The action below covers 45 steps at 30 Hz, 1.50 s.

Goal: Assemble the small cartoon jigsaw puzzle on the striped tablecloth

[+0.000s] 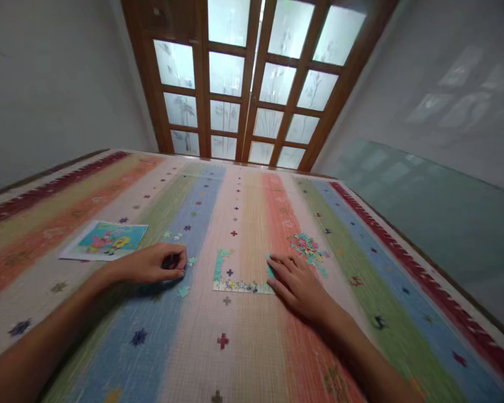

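Note:
My left hand [162, 263] rests on the striped cloth with its fingers curled in toward the thumb; whatever is in them, if anything, is hidden. A loose teal jigsaw piece [192, 261] lies right by its fingertips, and another jigsaw piece [183, 291] is just below. Flat with fingers stretched out, my right hand [298, 282] touches the right end of the partly joined puzzle border [241, 286]. That border forms a left side, a bottom row and a short right side, partly covered by my fingers. Beyond my right hand is a pile of loose jigsaw pieces [308, 247].
A printed cartoon picture [109, 240] lies left, beyond my left forearm. Several stray pieces [172, 235] sit past my left hand. The striped cloth [252, 347] covers the surface, which ends near a wooden glass-paned door [243, 101]. Walls stand at both sides.

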### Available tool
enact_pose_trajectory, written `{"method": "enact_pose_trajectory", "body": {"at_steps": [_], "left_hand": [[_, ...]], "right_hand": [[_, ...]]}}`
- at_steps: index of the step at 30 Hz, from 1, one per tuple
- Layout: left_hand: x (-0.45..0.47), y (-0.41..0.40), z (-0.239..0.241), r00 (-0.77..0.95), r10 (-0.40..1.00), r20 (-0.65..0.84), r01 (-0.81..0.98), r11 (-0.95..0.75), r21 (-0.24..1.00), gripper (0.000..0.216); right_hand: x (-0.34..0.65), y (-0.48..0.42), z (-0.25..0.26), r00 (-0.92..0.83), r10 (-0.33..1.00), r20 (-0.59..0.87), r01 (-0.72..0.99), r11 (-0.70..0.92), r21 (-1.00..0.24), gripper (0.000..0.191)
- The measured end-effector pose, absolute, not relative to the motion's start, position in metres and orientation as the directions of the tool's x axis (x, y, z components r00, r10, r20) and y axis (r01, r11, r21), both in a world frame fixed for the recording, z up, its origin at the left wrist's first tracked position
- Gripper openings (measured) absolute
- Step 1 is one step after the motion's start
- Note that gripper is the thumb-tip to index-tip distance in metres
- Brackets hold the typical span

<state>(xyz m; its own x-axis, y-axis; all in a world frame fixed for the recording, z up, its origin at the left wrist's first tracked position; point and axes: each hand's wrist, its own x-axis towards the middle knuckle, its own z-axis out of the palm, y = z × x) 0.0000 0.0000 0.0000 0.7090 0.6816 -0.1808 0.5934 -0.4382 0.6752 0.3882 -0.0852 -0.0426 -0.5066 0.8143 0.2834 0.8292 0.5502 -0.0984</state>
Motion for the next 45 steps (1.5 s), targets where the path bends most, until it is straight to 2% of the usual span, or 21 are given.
{"method": "enact_pose_trajectory", "body": {"at_steps": [4, 11, 19, 25, 31, 39, 45], "left_hand": [[0.013, 0.001, 0.003, 0.710, 0.686, -0.158, 0.577, -0.438, 0.689, 0.030], [0.058, 0.004, -0.007, 0.727, 0.687, 0.001, 0.504, -0.534, 0.679, 0.024], [0.090, 0.020, -0.023, 0.740, 0.624, 0.253, 0.432, -0.728, 0.533, 0.015], [0.089, 0.022, -0.031, 0.706, 0.631, 0.321, 0.461, -0.754, 0.468, 0.022], [0.076, 0.008, -0.032, 0.706, 0.604, 0.369, 0.513, -0.796, 0.321, 0.022], [0.077, -0.006, -0.043, 0.764, 0.487, 0.424, 0.423, -0.874, 0.241, 0.024], [0.076, -0.008, -0.046, 0.769, 0.479, 0.423, 0.413, -0.878, 0.243, 0.026]], "right_hand": [[0.389, -0.086, -0.044, -0.496, 0.822, 0.280, 0.838, 0.537, -0.093, 0.037], [0.388, -0.086, -0.045, -0.480, 0.825, 0.298, 0.846, 0.525, -0.092, 0.035], [0.388, -0.087, -0.045, -0.470, 0.833, 0.292, 0.853, 0.513, -0.093, 0.036], [0.386, -0.088, -0.043, -0.472, 0.833, 0.288, 0.856, 0.511, -0.078, 0.036], [0.387, -0.087, -0.043, -0.471, 0.833, 0.290, 0.856, 0.512, -0.079, 0.036], [0.388, -0.087, -0.044, -0.477, 0.824, 0.306, 0.850, 0.520, -0.078, 0.036], [0.388, -0.087, -0.045, -0.481, 0.823, 0.301, 0.851, 0.521, -0.066, 0.037]]}}
